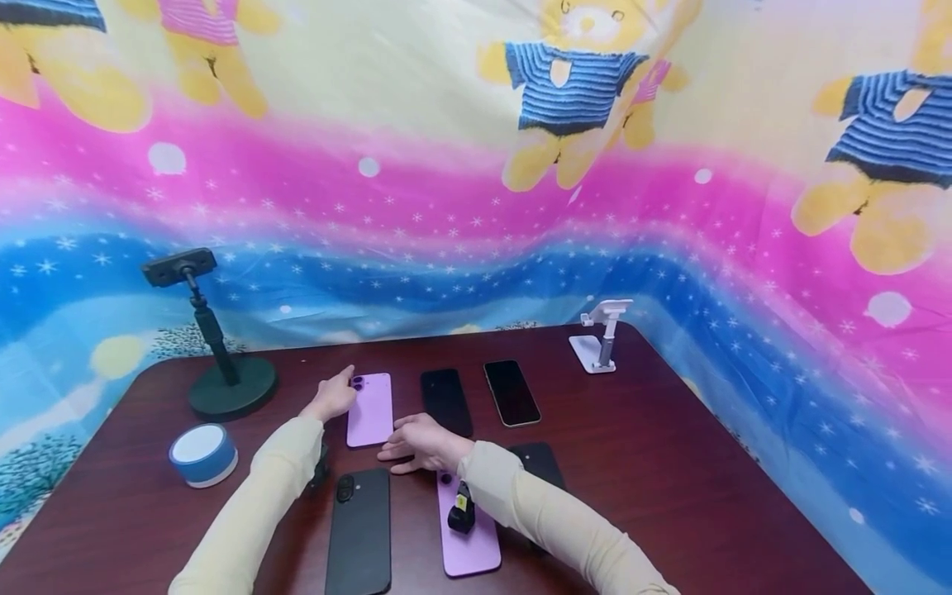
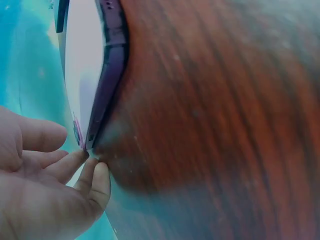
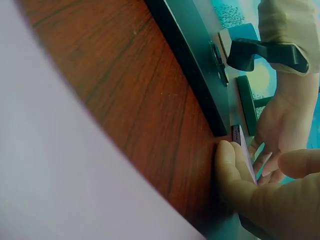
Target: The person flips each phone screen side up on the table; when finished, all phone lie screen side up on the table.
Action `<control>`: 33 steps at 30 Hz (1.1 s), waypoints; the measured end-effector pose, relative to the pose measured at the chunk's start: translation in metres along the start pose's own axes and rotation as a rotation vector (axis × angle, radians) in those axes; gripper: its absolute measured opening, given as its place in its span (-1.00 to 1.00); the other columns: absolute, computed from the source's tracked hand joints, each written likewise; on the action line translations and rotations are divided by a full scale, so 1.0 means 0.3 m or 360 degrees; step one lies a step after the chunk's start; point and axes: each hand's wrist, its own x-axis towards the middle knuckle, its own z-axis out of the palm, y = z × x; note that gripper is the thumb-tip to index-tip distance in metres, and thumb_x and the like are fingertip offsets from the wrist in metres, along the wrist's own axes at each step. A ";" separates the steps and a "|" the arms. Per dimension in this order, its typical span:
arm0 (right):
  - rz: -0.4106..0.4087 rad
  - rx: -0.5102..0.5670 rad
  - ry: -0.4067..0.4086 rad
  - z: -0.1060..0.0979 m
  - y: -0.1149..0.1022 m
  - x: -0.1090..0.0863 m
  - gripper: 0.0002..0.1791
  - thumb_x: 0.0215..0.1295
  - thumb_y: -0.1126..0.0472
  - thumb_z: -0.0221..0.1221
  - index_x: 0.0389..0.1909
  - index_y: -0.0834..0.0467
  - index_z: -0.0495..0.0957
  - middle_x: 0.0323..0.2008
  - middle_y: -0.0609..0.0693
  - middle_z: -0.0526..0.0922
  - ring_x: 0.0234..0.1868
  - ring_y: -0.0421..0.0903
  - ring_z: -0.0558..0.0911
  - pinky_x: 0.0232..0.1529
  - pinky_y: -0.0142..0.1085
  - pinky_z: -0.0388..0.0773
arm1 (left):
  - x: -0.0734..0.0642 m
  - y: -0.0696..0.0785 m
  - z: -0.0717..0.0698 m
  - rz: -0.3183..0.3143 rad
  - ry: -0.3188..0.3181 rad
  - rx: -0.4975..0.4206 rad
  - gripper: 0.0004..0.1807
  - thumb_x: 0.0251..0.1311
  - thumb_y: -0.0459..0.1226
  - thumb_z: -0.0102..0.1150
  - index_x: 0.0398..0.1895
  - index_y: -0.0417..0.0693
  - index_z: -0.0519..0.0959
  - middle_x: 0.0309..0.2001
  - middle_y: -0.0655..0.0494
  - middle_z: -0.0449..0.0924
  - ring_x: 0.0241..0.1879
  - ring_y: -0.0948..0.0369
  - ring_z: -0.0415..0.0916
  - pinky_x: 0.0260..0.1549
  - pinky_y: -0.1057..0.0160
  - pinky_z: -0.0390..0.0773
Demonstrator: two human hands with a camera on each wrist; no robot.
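A light purple phone [image 1: 370, 417] lies back up on the table, between the two hands. At its upper left edge, by the camera lenses, is my left hand [image 1: 332, 397]; in the left wrist view its fingertips touch the corner of the phone [image 2: 86, 65], with the thumb stretched out. My right hand [image 1: 426, 443] has its fingers extended at the lower right corner of the same phone. The right wrist view shows those fingers [image 3: 227, 162] right beside the phone's end [image 3: 241, 142]. Neither hand grips it.
A dark phone [image 1: 359, 533] and another purple phone [image 1: 472, 549] lie nearer. Two black phones [image 1: 446, 401] lie to the right, and my right sleeve partly covers a dark phone [image 1: 541, 463]. A black stand [image 1: 233, 384], blue-and-white roll [image 1: 202, 454] and white stand [image 1: 604, 339] stand around them.
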 end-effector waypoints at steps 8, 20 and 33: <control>0.0005 -0.0023 0.0024 0.007 -0.005 -0.009 -0.40 0.30 0.45 -0.04 0.36 0.44 0.10 -0.07 0.33 0.61 0.04 0.14 0.64 0.02 0.07 0.58 | -0.006 0.000 0.011 0.0008 0.0076 -0.0015 -0.39 0.13 -0.46 -0.31 0.29 -0.64 0.12 0.27 -0.51 0.23 0.32 -0.32 0.12 0.32 -0.25 -0.03; 0.0014 -0.0030 0.0066 0.019 -0.009 -0.008 -0.39 0.22 0.54 -0.03 0.33 0.41 0.15 -0.18 0.26 0.60 0.00 0.08 0.65 0.01 0.04 0.59 | -0.014 0.010 0.017 -0.0021 0.0204 -0.0037 -0.45 0.14 -0.44 -0.23 0.21 -0.65 0.24 0.19 -0.52 0.33 0.25 -0.29 0.26 0.19 -0.23 0.09; 0.0010 -0.0050 0.0069 0.026 0.002 -0.010 -0.40 0.21 0.57 -0.03 0.32 0.36 0.19 -0.18 0.24 0.59 -0.04 0.03 0.67 -0.01 -0.02 0.61 | -0.039 -0.004 0.011 -0.0206 0.0436 -0.0282 -0.33 -0.06 -0.41 -0.02 0.22 -0.59 0.30 0.15 -0.44 0.42 0.21 -0.29 0.32 0.23 -0.12 0.32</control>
